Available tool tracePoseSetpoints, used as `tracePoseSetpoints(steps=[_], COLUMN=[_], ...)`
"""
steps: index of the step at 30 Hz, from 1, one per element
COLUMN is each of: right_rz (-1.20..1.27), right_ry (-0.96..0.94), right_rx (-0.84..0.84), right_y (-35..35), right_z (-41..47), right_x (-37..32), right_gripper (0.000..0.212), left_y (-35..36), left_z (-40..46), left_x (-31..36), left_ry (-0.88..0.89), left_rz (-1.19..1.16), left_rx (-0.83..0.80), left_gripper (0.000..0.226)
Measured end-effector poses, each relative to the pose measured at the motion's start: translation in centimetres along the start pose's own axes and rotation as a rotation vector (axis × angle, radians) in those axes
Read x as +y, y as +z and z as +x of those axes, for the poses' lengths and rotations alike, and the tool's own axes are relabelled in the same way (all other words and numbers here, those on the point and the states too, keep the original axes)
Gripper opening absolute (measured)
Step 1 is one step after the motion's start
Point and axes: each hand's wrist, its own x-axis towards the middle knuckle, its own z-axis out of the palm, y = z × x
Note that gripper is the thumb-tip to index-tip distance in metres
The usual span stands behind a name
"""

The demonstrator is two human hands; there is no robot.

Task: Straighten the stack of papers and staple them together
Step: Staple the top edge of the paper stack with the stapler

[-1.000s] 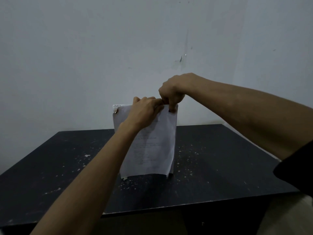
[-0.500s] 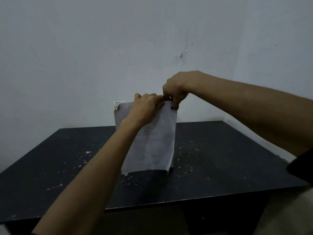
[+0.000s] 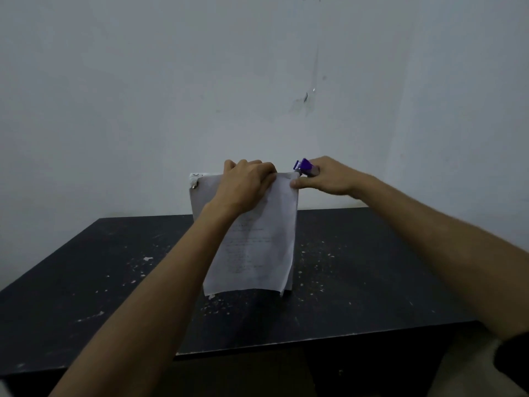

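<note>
Stapling stage is being reached

The white printed paper stack (image 3: pixel 252 236) is being held upright on the black speckled table (image 3: pixel 372 282) by the clasping left hand (image 3: pixel 246 187); the purple stapler (image 3: pixel 305 167), gripped by the right hand (image 3: pixel 326 177), is being applied at the stack's top right corner.

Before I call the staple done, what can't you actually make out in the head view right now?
- Stapler: mostly covered by the right hand; whether it bites the papers is unclear.
- Top middle edge of the papers: hidden under the left hand.
- Printed text: too faint and small to read.
- Small object at the top left corner: too small to identify.
- Number of sheets: cannot tell.
</note>
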Motion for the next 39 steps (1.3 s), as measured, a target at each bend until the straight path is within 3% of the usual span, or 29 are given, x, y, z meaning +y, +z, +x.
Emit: tracePoseSetpoints(steps=[4,9,16,19,21,25,29,32,36,39], right_rz=[0.494,0.965,1.18,1.285,1.341,1.307,1.213,1.002,0.691,0.53], right_ry=[0.097,0.104,0.136,0.147,0.133,0.065,-0.029,-0.065,-0.07,-0.107], right_rx=[0.146,0.193,0.211,0.213,0.208,0.221,0.253,0.319,0.512,0.581], right_y=[3.0,4.5,5.1,5.2,5.1,4.9,4.7,4.6,3.9,3.4], right_z=[-0.8,-0.9,-1.4,-1.5,-1.5,-1.5,-1.4,-1.6,-1.4,-1.2], right_x=[1.2,0.4,-1.5,-2.2,-2.7,-3.9,-4.6,-4.9,-5.1,-4.6], right_gripper=[0.034,0.019,0.016,0.014,0.013,0.016,0.023,0.017,0.002,0.017], left_y=[-0.3,-0.9,-1.5,-1.3,-1.4,-1.5,-2.0,-2.3,-2.5,-2.4], left_z=[-0.2,0.0,-0.1,-0.6,-1.0,-1.7,-2.0,-1.6,-1.5,-1.8], left_x=[0.1,-0.1,0.0,0.6,1.6,3.9,4.5,3.9,3.2,3.4], left_ry=[-0.004,-0.045,-0.09,-0.155,-0.2,-0.22,-0.267,-0.324,-0.383,-0.398], left_rz=[-0.025,-0.132,-0.207,-0.187,-0.308,-0.656,-0.774,-0.83,-0.943,-1.068], left_rx=[0.03,0.077,0.141,0.301,0.391,0.353,0.305,0.348,0.286,0.253], left_gripper=[0.029,0.025,0.027,0.026,0.026,0.029,0.044,0.029,0.021,0.021])
